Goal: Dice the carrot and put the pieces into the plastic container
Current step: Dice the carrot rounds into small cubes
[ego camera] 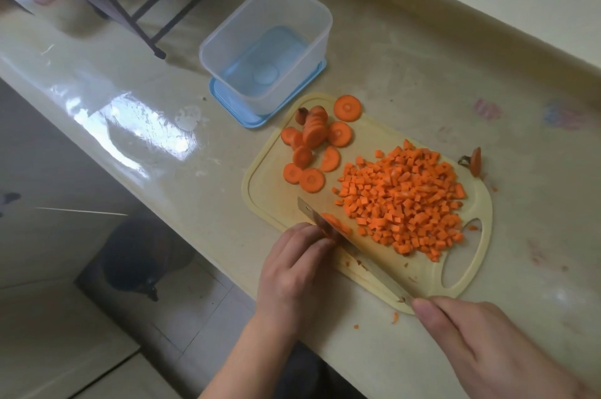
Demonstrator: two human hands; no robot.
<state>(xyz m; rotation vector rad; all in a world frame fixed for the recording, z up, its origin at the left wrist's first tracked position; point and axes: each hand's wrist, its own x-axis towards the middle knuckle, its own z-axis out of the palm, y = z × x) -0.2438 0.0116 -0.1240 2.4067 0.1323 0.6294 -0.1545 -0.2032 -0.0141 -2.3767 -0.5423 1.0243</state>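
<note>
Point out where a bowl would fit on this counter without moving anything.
Bare counter lies between the plastic container and the back wall, and right of the cutting board. The board is crowded: carrot rounds, diced pile, knife, both hands.

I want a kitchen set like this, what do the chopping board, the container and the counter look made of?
Chopping board: likely plastic, matte cream, moulded handle slot.
Container: translucent frosted plastic; its blue lid shows through.
Counter: glossy, mirrors window light; polished stone or laminate, can't tell.
</note>
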